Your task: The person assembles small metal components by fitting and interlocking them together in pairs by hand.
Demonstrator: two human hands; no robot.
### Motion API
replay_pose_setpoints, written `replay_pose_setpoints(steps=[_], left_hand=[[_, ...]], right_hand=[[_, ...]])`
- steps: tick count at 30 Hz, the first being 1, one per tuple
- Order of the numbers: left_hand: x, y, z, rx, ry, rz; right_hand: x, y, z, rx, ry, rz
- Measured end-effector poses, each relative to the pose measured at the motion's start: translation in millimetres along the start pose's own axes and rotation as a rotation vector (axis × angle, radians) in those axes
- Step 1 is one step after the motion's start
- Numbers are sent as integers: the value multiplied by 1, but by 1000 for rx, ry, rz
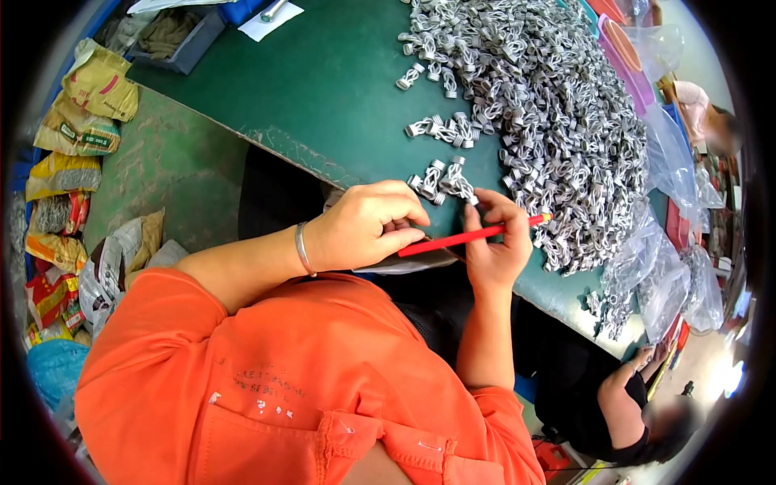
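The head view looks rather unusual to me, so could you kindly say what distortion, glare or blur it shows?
Head view, rim: fisheye bending and black corners; head view, far right: glare around a white spot; head view, lower right: blur over the black-clad person's head; head view, centre: red pen-shaped tool and right hand fairly sharp.

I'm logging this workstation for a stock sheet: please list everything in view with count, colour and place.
Table: one, green, ahead
Metal pieces: too many to count, silver-grey, heaped on the table's right, a few apart
Pen: one, red, in the right hand
Bin: one, grey, top left
Paper: one, white, top edge
Sacks: several, mixed colours, left
Clear plastic bags: several, colourless, right
Tub: one, purple, top right
Other people: two, dark and pale clothing, far right
Bracelet: one, silver, left wrist
Shirt: one, orange, bottom
Left hand: one, bare, beside the pen's lower end
Right hand: one, bare, around the pen
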State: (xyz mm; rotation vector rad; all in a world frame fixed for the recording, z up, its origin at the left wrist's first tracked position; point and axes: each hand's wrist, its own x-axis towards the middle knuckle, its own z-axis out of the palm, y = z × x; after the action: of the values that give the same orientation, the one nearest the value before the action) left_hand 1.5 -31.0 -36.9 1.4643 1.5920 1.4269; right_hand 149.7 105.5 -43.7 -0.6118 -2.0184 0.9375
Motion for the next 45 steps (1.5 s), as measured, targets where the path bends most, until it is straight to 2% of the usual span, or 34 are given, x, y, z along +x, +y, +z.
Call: replay_pose_setpoints(steps=[5, 7, 8, 10, 12, 13, 18, 23, 25, 27, 29, 31, 33, 35, 37, 38, 41, 42, 45], left_hand=[[2, 3, 2, -78, 8, -72], [4, 9, 2, -290, 4, -231], [4, 5, 7, -483, 24, -265], [8, 11, 6, -578, 22, -314], [9, 12, 5, -681, 10, -362], [8, 10, 6, -678, 10, -363], [3, 4, 13, -696, 40, -190], [1, 6, 8, -761, 8, -277], [0, 6, 8, -789, 1, -286], [0, 4, 9, -420, 52, -51], [2, 8, 5, -371, 72, -27], [0, 7, 2, -195, 61, 79], [-1, 4, 1, -130, 83, 155], [-6, 2, 0, -41, 57, 232], [-9, 1, 1, -18, 41, 227], [-11, 1, 2, 15, 43, 221], [-14, 0, 4, 32, 71, 185], [-14, 0, 3, 20, 89, 155], [-13, -1, -1, 30, 126, 142]], right_hand=[[-8, -5, -15, 450, 37, 295], [-11, -9, -18, 561, 8, 310], [-12, -12, -19, 587, -39, 293], [-18, -15, -16, 584, -58, 277], [-22, -18, -12, 493, -100, 121], [-23, -18, -11, 495, -99, 121], [-26, -19, -10, 580, -63, 212], [-25, -24, -10, 724, -81, 386], [-29, -19, -10, 661, -82, 326], [-29, -18, -8, 599, -83, 263], [-28, -20, -2, 516, -58, 47], [-28, -18, -5, 517, -78, 24], [-22, -18, -10, 676, -142, -10], [-12, -15, -12, 540, -80, -32], [-3, -13, -12, 301, -85, 97], [6, -7, -6, 171, -111, -4], [23, -9, 10, -33, -165, -19], [26, -9, 15, -91, -179, -90], [26, 0, 20, -142, -144, -138]])
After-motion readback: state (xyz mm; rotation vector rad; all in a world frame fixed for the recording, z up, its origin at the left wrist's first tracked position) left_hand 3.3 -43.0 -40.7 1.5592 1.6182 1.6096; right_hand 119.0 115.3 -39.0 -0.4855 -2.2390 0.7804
